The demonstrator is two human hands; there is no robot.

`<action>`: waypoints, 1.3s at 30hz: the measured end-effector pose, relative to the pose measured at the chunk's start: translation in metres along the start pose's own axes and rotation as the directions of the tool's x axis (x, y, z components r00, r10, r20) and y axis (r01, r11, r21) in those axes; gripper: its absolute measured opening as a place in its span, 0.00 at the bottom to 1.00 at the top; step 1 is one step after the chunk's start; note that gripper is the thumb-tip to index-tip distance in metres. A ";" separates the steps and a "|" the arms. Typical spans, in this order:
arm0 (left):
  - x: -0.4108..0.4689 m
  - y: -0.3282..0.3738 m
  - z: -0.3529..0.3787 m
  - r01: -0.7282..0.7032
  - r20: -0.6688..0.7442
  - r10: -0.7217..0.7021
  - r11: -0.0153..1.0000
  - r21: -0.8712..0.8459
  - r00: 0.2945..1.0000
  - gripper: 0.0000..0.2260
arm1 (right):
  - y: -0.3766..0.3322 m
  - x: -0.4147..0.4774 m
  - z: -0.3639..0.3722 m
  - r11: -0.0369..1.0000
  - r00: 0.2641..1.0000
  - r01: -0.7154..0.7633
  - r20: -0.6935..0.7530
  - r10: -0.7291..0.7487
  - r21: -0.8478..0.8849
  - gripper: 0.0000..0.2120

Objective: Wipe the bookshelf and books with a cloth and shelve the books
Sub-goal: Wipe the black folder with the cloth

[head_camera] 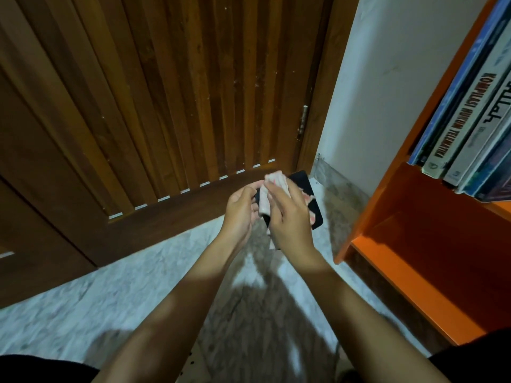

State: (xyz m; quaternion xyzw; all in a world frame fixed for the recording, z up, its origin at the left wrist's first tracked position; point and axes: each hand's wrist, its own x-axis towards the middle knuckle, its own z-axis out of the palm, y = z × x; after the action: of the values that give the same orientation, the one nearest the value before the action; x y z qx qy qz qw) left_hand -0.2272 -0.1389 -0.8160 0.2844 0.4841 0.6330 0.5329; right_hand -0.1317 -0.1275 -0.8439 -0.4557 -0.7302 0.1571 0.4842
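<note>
**Black book** point(302, 180): held off floor point(110, 294) betw. both hands, mid-view. Sits in front of door's point(166, 106) bottom R corner, L of bookshelf point(431, 230), well apart from it. On no shelf. Cover mostly hidden by cloth & R hand; top R and bottom R corners showing, w/ bit of pink-white print.

**Cloth** point(273, 181): pale w/ pink marks, bunched against book's face. Top end pokes up past fingers; tail hangs below R hand.

**Left hand** point(240, 210): fingers curled round book's L edge, thumb tip up by cloth.

**Right hand** point(290, 219): back twd camera, fingers curled over cloth, pressing it onto cover.

**Bookshelf**: orange, R edge of view, standing on floor against wall point(381, 78).

**Shelved books** point(470, 111): row on upper shelf, starting at shelf's L end. Upright, packed touching. Blue spine first, then white spine w/ red lettering "KOMPILASI HUKUM TELEMATIKA"; others cut off by frame.

**Door**: dark wood, slatted; hinge point(303, 123) near its R edge.

**Floor**: pale marble-look tile, arm shadows across it.

**Wall**: white, betw. door frame & bookshelf.
</note>
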 end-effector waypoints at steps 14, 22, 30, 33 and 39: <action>0.008 -0.014 -0.010 -0.065 -0.102 0.069 0.997 0.048 0.992 0.14 | 0.087 -0.003 -0.015 0.882 0.871 -0.464 -0.137 0.471 0.084 0.12; 0.036 -0.055 -0.026 0.043 -0.192 -0.002 0.976 0.211 0.981 0.13 | 0.166 -0.098 0.020 0.790 0.741 -0.598 0.282 0.610 -0.138 0.08; 0.054 -0.097 -0.039 0.221 -0.257 -0.169 0.956 0.191 0.952 0.08 | 0.184 -0.126 0.042 0.743 0.634 -0.650 0.427 0.644 -0.156 0.07; 0.053 -0.098 -0.036 0.243 -0.235 -0.200 0.954 0.172 0.951 0.08 | 0.191 -0.134 0.044 0.750 0.668 -0.629 0.350 0.657 -0.207 0.07; 0.044 -0.082 -0.031 0.225 -0.231 -0.182 0.958 0.180 0.956 0.09 | 0.179 -0.093 0.021 0.755 0.730 -0.653 0.218 0.647 -0.055 0.08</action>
State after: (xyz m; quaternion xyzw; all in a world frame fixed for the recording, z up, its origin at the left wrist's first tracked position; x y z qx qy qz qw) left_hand -0.2333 -0.1091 -0.9095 0.2167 0.6275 0.5482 0.5087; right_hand -0.0471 -0.1031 -1.0264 -0.6553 -0.5722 0.3758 0.3192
